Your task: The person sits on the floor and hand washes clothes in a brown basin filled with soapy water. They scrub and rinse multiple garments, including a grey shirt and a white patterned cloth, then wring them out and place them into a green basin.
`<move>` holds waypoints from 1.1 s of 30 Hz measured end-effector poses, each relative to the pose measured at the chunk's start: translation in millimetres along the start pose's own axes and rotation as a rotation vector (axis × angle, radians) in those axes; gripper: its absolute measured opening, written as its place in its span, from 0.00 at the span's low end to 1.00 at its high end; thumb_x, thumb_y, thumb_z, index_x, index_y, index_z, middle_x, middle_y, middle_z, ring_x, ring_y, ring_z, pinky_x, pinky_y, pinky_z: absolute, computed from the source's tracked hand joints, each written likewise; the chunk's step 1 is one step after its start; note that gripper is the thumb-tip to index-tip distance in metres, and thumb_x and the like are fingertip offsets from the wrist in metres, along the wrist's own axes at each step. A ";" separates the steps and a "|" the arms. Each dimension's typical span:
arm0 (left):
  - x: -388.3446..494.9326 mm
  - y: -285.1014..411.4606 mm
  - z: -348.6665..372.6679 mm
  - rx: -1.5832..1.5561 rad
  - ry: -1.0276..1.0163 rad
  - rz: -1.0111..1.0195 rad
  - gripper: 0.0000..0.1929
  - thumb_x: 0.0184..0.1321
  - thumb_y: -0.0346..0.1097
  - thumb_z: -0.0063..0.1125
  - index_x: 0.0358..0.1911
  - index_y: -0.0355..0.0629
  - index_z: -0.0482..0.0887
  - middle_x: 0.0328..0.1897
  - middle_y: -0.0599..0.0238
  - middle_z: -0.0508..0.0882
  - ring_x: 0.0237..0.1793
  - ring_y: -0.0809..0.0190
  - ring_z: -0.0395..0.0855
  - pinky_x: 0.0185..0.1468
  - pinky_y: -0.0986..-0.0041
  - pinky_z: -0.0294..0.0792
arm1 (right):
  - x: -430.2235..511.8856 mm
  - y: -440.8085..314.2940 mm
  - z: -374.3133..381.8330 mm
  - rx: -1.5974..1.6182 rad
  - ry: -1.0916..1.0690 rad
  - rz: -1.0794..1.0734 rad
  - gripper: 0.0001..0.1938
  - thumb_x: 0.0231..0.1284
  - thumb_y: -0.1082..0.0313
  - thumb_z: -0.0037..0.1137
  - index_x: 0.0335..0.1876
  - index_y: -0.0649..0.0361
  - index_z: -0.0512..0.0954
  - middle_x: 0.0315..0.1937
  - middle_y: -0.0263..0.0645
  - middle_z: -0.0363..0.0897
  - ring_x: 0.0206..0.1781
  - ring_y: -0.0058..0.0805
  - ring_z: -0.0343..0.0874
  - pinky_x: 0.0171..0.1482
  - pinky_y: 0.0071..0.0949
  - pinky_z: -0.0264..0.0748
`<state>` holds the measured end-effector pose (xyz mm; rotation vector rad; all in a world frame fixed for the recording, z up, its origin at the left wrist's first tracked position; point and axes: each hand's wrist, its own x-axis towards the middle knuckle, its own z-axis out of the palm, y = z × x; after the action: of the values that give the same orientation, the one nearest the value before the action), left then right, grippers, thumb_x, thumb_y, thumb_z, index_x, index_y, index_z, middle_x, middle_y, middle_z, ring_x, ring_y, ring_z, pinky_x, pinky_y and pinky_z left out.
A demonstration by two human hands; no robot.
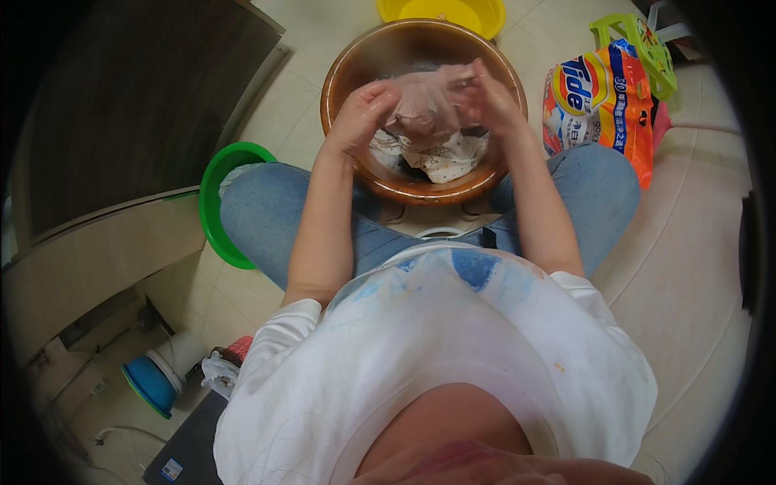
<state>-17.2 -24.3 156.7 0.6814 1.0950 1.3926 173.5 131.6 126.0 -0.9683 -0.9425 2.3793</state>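
A pale pink cloth (421, 115), blurred and bunched, hangs between my two hands over a brown glazed basin (424, 195). My left hand (367, 112) grips its left side with the fingers curled in. At the other side my right hand (491, 100) has hold of the cloth, partly blurred, with its fingertips raised near the basin's far right wall. Lower in the basin lies a white printed cloth (451, 159), crumpled and touching the near wall. Dark water or fabric shows around it; I cannot tell which.
A yellow basin (445, 9) stands beyond the brown one. To the right are an orange Tide detergent bag (606, 103) and a green plastic stool (658, 57). By my left knee sits a green basin (209, 212). A dark cabinet (139, 103) rises at the left.
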 end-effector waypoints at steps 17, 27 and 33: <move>-8.0 21.2 -7.9 0.099 0.042 -0.216 0.14 0.62 0.42 0.55 0.40 0.38 0.82 0.36 0.65 0.83 0.34 0.70 0.79 0.37 0.79 0.71 | 10.6 -12.4 -30.2 -0.809 0.537 -0.353 0.25 0.55 0.44 0.58 0.19 0.61 0.78 0.14 0.30 0.73 0.21 0.17 0.70 0.28 0.21 0.67; -9.9 20.1 -15.9 0.346 0.190 -0.034 0.10 0.61 0.43 0.56 0.36 0.45 0.81 0.29 0.76 0.78 0.32 0.78 0.73 0.34 0.86 0.65 | -8.4 -14.2 -15.5 -1.003 -0.260 -0.205 0.16 0.45 0.55 0.70 0.33 0.59 0.82 0.31 0.31 0.81 0.36 0.19 0.77 0.41 0.20 0.73; -11.3 34.4 -6.2 -0.132 0.145 0.096 0.11 0.65 0.37 0.50 0.42 0.38 0.79 0.38 0.66 0.81 0.37 0.69 0.78 0.44 0.77 0.71 | -3.5 -14.6 -13.8 -1.329 0.167 -0.434 0.12 0.48 0.69 0.56 0.40 0.61 0.80 0.31 0.41 0.81 0.37 0.33 0.80 0.43 0.27 0.74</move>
<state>-35.5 -32.6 187.5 0.5497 1.0835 1.6020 187.5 145.7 130.7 -1.1148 -2.4047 1.0887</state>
